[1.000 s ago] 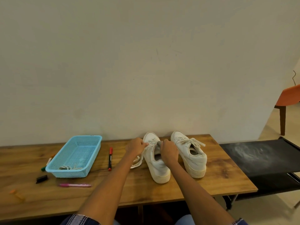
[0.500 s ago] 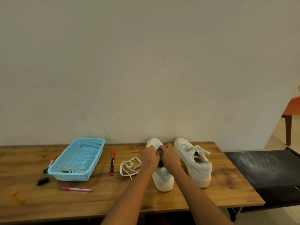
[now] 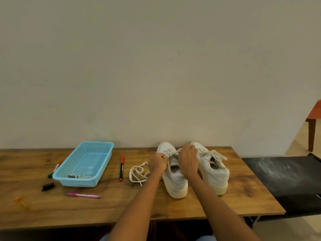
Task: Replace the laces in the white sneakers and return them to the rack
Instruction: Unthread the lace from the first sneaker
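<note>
Two white sneakers stand side by side on the wooden bench (image 3: 173,211), toes to the wall. Both hands are up over the near sneaker (image 3: 174,180). The left hand (image 3: 159,162) has its fingers curled tight, and they pinch a white lace (image 3: 173,152) that runs up across the shoe's front to the right hand (image 3: 188,160). The right hand's fingers bend over the other end of that lace, but the back of the hand hides the fingertips, so the grip itself is hard to see. The hand also covers part of the shoe's tongue.

Just past the right hand sits the other sneaker (image 3: 213,171), with its bow tied. Its toe is partly hidden by the right hand.

A loose lace (image 3: 138,173) lies curled on the bench just beside the left wrist. Farther out on the left are a red pen (image 3: 122,168), a blue basket (image 3: 86,164) with something pale and stringy inside, and a pink pen (image 3: 83,195).

Far out past the right hand is a black rack (image 3: 286,180), cut off at the edge.
</note>
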Motion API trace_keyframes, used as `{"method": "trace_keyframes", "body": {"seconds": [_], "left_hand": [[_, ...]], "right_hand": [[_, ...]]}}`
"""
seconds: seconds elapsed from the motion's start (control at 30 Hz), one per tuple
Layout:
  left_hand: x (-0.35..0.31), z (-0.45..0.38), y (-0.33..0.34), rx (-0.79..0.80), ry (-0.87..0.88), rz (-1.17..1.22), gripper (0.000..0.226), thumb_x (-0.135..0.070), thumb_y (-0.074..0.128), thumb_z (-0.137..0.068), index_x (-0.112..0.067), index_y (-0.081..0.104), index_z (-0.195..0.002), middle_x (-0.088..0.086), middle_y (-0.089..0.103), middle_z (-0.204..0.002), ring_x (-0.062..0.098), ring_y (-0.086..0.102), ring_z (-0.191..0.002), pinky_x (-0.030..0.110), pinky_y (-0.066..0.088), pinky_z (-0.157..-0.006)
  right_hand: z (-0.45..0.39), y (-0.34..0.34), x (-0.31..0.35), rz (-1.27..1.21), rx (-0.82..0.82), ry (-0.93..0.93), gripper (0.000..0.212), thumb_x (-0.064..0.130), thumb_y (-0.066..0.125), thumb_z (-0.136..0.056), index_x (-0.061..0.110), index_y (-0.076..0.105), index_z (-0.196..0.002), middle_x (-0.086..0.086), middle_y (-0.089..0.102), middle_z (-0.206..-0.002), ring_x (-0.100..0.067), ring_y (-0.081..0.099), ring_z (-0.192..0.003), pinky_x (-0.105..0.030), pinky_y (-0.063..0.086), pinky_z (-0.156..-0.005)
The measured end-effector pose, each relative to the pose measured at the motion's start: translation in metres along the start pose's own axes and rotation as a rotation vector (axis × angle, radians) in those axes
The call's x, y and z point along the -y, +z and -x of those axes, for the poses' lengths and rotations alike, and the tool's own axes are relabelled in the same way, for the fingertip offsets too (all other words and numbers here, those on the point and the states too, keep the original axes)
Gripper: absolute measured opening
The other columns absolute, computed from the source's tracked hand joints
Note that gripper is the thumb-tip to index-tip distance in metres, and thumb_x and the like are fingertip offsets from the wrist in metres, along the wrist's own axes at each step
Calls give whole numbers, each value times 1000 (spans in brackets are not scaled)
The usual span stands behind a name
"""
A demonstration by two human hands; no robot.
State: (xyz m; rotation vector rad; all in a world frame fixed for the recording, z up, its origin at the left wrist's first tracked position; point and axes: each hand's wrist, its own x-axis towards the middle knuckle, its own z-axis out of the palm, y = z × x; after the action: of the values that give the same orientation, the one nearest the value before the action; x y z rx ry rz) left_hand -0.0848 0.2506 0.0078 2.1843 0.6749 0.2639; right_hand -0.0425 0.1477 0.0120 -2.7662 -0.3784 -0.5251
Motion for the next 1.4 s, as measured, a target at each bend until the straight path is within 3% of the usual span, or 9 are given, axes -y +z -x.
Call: {"method": "trace_keyframes", "body": {"seconds": [0.13, 0.27, 0.47, 0.57, 0.67, 0.9, 1.13, 1.3, 1.4], "left_hand": [[1, -1, 1, -5, 23, -32, 23, -26, 51, -93, -18, 70, -81, 4, 66, -78, 16, 57, -73, 25, 36, -60], [2, -1, 3, -41, 44, -64, 28, -30, 49, -95, -16, 72, -90, 6, 71, -89, 15, 54, -73, 25, 35, -60], [2, 0, 1, -19, 41, -40, 24, -23, 51, -91, -13, 73, -91, 8, 71, -87, 24, 65, -84, 31, 47, -68], [1, 2, 1, -24, 51, -57, 24, -26, 51, -93, -15, 73, -93, 5, 69, -85, 20, 62, -80, 29, 42, -63], [1, 0, 1, -27, 53, -75, 25, -27, 50, -95, -16, 73, -92, 3, 69, -87, 16, 56, -76, 25, 38, -61], [2, -1, 3, -14, 58, -80, 25, -23, 49, -93, -14, 70, -82, 7, 65, -81, 18, 56, -75, 27, 38, -62], [1, 1, 3, -26, 84, -109, 27, -29, 47, -97, -18, 70, -88, 5, 68, -89, 16, 53, -76, 25, 36, -62], [0, 2, 0, -2, 67, -76, 21, -22, 49, -93, -22, 64, -80, 3, 63, -81, 17, 53, -76, 25, 36, -63], [1, 1, 1, 5, 63, -70, 21, -19, 48, -92, -20, 61, -75, 3, 59, -76, 18, 52, -73, 26, 35, -61]], "right_hand": [[-1, -2, 4, -87, 143, -206, 40, 12, 40, -94, 12, 38, -134, -11, 38, -134, -26, 38, -121, -33, 41, -96], [-7, 3, 4, 145, 215, -359, 29, 28, 36, -99, 10, 55, -112, -10, 49, -121, -25, 41, -111, -33, 38, -89], [1, 0, -1, -139, -348, 79, 14, 7, 52, -88, 5, 60, -100, -17, 61, -97, -30, 57, -86, -35, 48, -63], [1, -2, 4, 25, 2, -131, 34, 23, 50, -95, 15, 49, -128, -15, 44, -134, -31, 42, -123, -39, 45, -89], [-6, 0, 6, 153, 263, -290, 31, 32, 38, -100, 15, 54, -120, -9, 43, -130, -25, 38, -120, -34, 38, -95], [3, 2, -2, -239, -381, 237, 15, 11, 58, -89, 4, 61, -102, -18, 61, -101, -32, 57, -91, -39, 47, -68], [-2, -4, 8, 127, 221, -291, 31, 31, 36, -100, 16, 58, -116, -7, 47, -122, -23, 40, -115, -33, 39, -93], [3, 0, -2, -600, -301, 267, 24, 22, 47, -96, 6, 63, -92, -12, 57, -98, -26, 50, -94, -35, 41, -80], [1, 1, -11, -452, -361, 292, 26, 22, 45, -97, 9, 56, -117, -14, 55, -117, -28, 48, -109, -37, 40, -87]]}}
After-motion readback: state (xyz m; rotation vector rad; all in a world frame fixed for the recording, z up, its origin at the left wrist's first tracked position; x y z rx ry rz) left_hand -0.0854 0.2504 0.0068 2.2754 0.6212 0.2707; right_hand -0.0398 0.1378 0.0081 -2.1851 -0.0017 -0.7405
